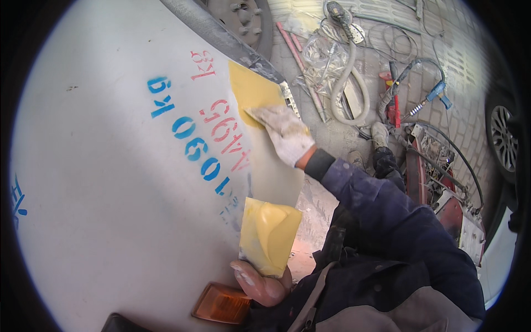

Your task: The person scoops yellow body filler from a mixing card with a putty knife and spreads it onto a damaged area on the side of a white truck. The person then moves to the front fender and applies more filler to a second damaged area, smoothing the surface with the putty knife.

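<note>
My left hand (263, 285), bare and smudged with white, grips the lower edge of a square putty board (251, 252). A thick swirl of pale yellow putty (271, 224) lies on that board. My right hand (287, 134), in a whitish work glove, is closed on a flat putty spreader (254, 115), mostly covered by the fingers. Its edge rests against a patch of yellow putty (251, 86) on the pale grey vehicle panel (110, 182). The patch runs from the wheel-arch edge down to the glove. Blue and red stencilled markings sit left of it.
An orange indicator lamp (221, 302) is beside my left hand. Beyond the panel are a wheel (240, 19), a sander (338, 12) with a pale hose (362, 105), a blue air gun (438, 95) and red machinery (448, 216). Another car's wheel (503, 135) stands at far right.
</note>
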Available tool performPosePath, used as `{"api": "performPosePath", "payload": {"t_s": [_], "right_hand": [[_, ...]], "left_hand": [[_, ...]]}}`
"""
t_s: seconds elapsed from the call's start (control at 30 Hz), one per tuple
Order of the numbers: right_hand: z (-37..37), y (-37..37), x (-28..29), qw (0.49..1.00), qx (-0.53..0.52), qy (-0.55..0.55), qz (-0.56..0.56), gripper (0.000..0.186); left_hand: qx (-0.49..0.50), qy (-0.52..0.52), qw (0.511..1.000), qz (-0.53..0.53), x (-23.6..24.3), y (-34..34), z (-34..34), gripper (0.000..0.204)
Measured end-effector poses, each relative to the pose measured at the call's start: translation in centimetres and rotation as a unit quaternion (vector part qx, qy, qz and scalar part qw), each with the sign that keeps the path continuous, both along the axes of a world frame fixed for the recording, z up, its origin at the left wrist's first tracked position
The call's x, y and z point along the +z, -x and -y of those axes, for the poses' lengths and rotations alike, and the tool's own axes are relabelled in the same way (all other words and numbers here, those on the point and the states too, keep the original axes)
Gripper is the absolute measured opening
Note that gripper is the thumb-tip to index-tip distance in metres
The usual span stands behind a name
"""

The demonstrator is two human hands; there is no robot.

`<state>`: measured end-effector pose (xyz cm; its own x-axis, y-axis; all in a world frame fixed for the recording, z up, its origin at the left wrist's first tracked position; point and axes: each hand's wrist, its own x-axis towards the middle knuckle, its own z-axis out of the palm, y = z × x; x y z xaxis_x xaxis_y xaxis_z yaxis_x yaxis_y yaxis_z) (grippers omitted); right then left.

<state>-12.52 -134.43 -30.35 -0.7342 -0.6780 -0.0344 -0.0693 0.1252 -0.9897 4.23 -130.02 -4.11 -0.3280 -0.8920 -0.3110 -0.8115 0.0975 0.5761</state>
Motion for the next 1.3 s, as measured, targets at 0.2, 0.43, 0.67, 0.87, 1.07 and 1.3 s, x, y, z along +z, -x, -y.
{"api": "performPosePath", "payload": {"t_s": [0.2,0.43,0.67,0.87,1.07,1.3], "right_hand": [[-5.6,-4.9,0.5,0.992,0.064,0.070,0.084,0.046],[-4.9,-4.4,-13.1,0.932,-0.005,-0.200,0.302,0.030],[1.7,-4.3,-18.4,0.884,0.237,-0.376,-0.144,0.030],[3.6,-4.9,-18.1,0.817,0.334,-0.385,-0.268,0.029],[1.2,-4.4,-9.8,0.951,0.018,-0.223,0.214,0.046],[-3.3,-4.3,-6.2,0.959,0.040,-0.133,0.247,0.046]], "left_hand": [[0.230,-0.090,0.931,-0.268,-0.7,0.8,-0.4,0.077],[0.217,-0.071,0.963,-0.142,-0.3,2.1,-0.7,0.063],[-0.248,0.195,0.947,0.055,-0.2,0.3,0.5,0.086],[-0.178,0.172,0.962,0.116,-0.5,-0.4,-0.1,0.039],[0.119,-0.013,0.989,-0.087,-0.8,-0.9,-0.5,0.074],[-0.303,0.242,0.915,0.111,-0.9,-2.1,0.8,0.087]]}}
